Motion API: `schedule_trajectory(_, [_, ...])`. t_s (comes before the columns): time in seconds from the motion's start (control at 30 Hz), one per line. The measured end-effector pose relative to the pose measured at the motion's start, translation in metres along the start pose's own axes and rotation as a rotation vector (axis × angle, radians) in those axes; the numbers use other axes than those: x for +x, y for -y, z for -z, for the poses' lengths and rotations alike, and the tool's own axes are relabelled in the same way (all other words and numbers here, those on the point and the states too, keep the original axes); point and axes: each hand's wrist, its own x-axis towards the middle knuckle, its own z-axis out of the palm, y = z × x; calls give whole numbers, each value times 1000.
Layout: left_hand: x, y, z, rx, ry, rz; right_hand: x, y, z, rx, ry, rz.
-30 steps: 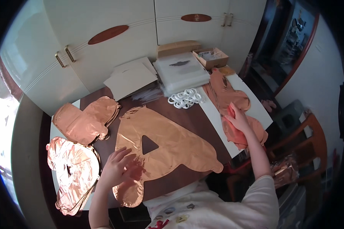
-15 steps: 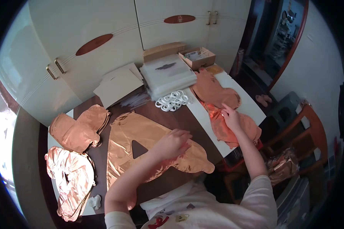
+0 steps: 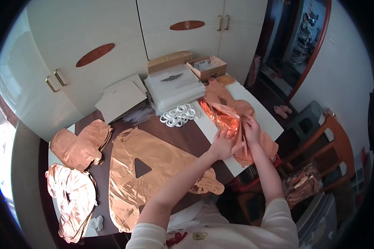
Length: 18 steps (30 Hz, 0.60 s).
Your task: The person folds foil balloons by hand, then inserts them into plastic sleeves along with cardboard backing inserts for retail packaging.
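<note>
- Left hand (image 3: 222,145) pinches the edge of the top rose-gold foil balloon (image 3: 228,118) on the stack.
- Right hand (image 3: 251,129) grips that balloon too, fingers curled.
- A flat balloon (image 3: 153,174) lies just beside.

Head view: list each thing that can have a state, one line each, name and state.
Left hand: gripping the pile's top balloon.
Right hand: pinching the same balloon.
Pile of rose-gold foil balloons: deflated, top one lifted.
Large letter balloon: deflated, lying flat.
Cardboard box: open.
Cupboard doors: shut.

We've got a tan closed box (image 3: 169,61) at 12 o'clock, an open box (image 3: 206,67) beside it, clear bags (image 3: 174,85) stacked below.
</note>
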Motion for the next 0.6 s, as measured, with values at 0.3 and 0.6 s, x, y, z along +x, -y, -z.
schedule_trajectory(0.3, [-8, -18, 0, 489, 152, -198, 97, -17, 121, 67, -214, 158])
schedule_trajectory(0.6, [-19, 4, 3, 265, 196, -76, 94, 163, 70, 77, -441, 536])
